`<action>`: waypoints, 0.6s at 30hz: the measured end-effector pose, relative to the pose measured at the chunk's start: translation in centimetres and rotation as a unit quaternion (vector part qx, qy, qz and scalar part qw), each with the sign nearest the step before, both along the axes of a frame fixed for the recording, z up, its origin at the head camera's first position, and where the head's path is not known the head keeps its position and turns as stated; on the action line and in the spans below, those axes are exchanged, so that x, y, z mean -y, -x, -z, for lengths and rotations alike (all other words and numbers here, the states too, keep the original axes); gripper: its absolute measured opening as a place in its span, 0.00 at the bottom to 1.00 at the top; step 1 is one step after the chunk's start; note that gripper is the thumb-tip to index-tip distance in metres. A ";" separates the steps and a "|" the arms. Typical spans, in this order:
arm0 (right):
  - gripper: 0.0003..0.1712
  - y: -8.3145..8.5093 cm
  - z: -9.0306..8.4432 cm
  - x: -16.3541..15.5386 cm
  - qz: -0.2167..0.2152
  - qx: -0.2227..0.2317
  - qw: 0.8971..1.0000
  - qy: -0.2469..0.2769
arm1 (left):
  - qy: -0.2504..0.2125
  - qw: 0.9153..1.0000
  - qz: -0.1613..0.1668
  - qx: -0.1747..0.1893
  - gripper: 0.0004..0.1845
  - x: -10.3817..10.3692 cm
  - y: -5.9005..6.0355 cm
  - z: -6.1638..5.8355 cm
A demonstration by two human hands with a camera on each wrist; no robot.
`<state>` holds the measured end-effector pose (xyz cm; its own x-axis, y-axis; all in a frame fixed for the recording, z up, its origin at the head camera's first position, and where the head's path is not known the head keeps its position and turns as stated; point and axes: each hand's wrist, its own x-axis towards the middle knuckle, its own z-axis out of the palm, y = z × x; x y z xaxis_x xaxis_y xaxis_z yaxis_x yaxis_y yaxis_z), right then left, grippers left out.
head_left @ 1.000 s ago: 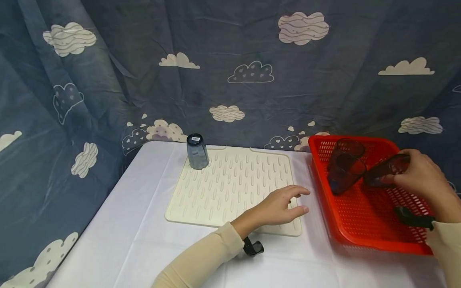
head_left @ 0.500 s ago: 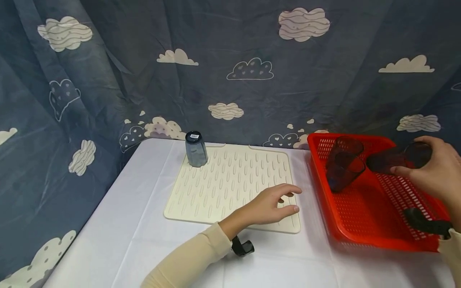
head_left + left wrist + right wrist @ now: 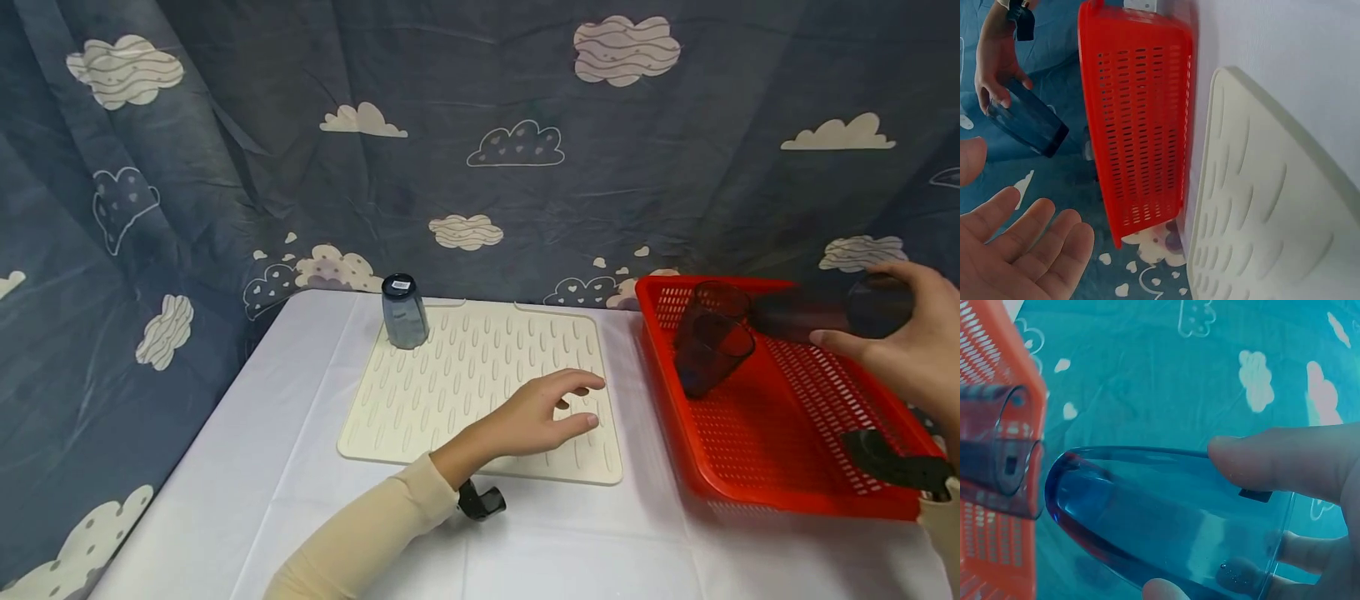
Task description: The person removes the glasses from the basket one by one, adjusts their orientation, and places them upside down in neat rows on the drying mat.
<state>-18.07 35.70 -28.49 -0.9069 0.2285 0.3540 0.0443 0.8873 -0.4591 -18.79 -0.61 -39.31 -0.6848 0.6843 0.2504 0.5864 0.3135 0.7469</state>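
My right hand (image 3: 911, 333) grips a blue-tinted drinking glass (image 3: 1166, 512) near its open end, thumb on one side and fingers on the other. The glass is tipped on its side, its base pointing left, raised above the red basket (image 3: 693, 454). Two more tinted glasses (image 3: 712, 367) lean together at the basket's left side. My left hand (image 3: 532, 417) hovers over the right part of the cream draining mat (image 3: 465, 392), fingers loosely bent and holding nothing. At the mat's far left corner, another glass (image 3: 406, 317) stands upside down with a label on its base.
A white cloth (image 3: 300, 492) covers the table. Behind it hangs a dark blue curtain (image 3: 420, 183) with a cloud print. The perforated basket has raised walls and stands right of the mat.
My right hand has lifted the glass up and to the right, from inside the basket to above it. My left hand has drifted left over the mat.
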 end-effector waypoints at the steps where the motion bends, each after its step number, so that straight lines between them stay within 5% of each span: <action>1: 0.51 -0.1 -0.2 0.2 -0.006 -0.003 1.000 -0.002 | -0.002 1.000 -0.001 0.002 0.24 0.3 0.0 -0.1; 18: 0.54 -0.6 -2.1 4.7 -0.065 0.027 0.997 -0.011 | -0.021 0.999 -0.042 0.011 0.24 5.7 -1.0 -0.8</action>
<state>-17.51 31.04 -26.37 -0.9463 0.1009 0.3072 -0.0470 0.8971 -0.4393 -17.78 -6.26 -38.46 -0.7451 0.6133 0.2619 0.5423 0.3286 0.7733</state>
